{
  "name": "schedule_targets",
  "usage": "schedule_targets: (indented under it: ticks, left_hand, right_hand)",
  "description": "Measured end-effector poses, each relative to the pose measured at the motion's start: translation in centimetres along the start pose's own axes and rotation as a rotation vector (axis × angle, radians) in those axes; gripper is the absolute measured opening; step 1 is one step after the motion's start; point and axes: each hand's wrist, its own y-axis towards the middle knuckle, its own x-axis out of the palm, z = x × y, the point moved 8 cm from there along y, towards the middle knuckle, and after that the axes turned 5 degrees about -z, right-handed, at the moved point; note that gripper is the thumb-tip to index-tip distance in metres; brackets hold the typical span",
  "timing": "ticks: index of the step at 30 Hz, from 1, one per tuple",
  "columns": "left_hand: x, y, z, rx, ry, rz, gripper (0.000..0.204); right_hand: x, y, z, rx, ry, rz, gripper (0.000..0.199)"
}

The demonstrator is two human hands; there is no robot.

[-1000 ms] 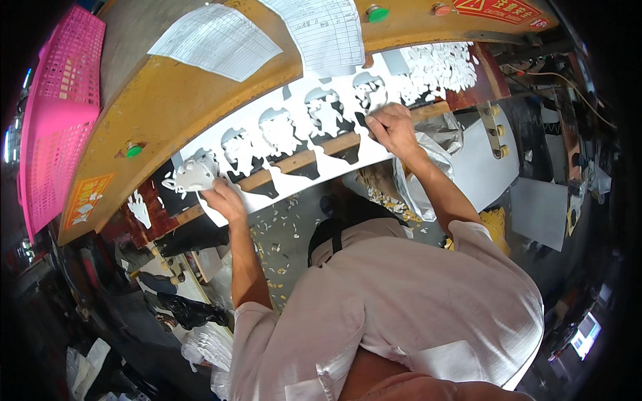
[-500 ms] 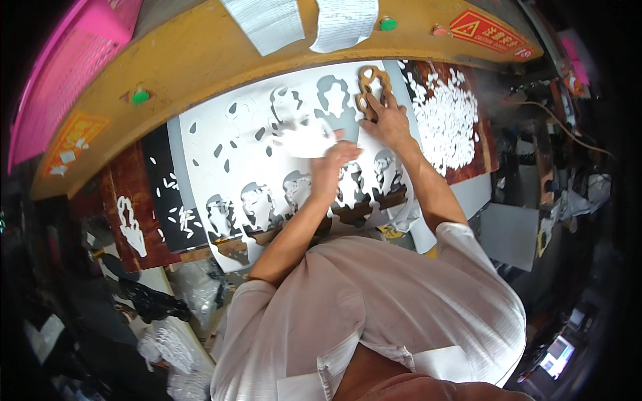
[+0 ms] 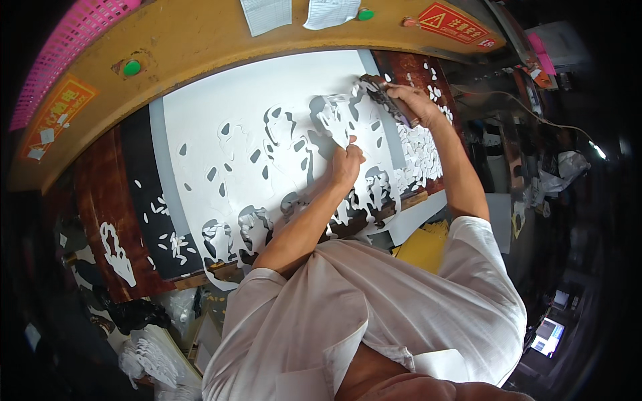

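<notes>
Pinching white cut sheet (image 3: 267, 154) edge, left grip (image 3: 346, 165)

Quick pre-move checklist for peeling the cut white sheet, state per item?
1. Left hand pinching the cut white sheet: ok.
2. Right hand gripping the dark tool at the sheet's upper right: ok.
3. Sheet lifted near the hands: ok, the edge curls up.
4. Sheet free of tears: cannot tell.
5. Loose white cutouts lie clear of the hands: not ok, they crowd the right forearm.
</notes>
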Motion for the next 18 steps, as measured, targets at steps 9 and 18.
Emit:
schedule_targets:
  ticks: [9, 18]
  left_hand:
    - [-4.1, -2.7, 1.5, 0.285, 0.333, 0.028, 0.027]
    - [-4.2, -2.4, 1.7, 0.288, 0.239, 0.046, 0.026]
  right_hand:
    - [-9.2, -2.9, 4.1, -0.208, 0.376, 0.073, 0.049]
    - [-8.0, -4.6, 20.0, -0.035, 1.812, -0.017, 0.067]
